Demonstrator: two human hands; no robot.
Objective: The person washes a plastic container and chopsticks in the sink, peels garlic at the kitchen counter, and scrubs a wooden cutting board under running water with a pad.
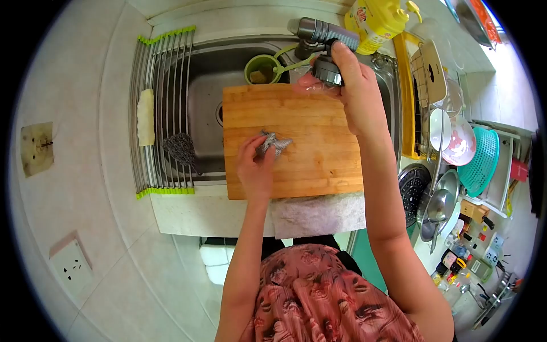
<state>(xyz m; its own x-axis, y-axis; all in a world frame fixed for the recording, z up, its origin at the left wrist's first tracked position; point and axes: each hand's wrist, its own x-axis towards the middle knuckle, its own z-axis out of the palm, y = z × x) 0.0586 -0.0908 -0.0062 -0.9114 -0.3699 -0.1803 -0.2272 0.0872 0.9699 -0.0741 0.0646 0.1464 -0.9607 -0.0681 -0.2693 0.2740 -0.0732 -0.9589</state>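
A wooden cutting board lies across the sink. On its left half my left hand is closed on a crumpled grey cloth, pressed to the wood. My right hand is raised over the board's far right corner, its fingers round the dark faucet head. My thumb lies along the head's near side. The grey metal faucet body is just beyond. Something clear, perhaps water, shows under the head; I cannot tell which. Behind the board sits a green strainer cup with something brown inside.
A roll-up rack spans the sink's left side, holding a dark scrubber and a pale strip. A yellow pump bottle stands behind the faucet. Bowls and a teal colander crowd the right. A cloth hangs at the front edge.
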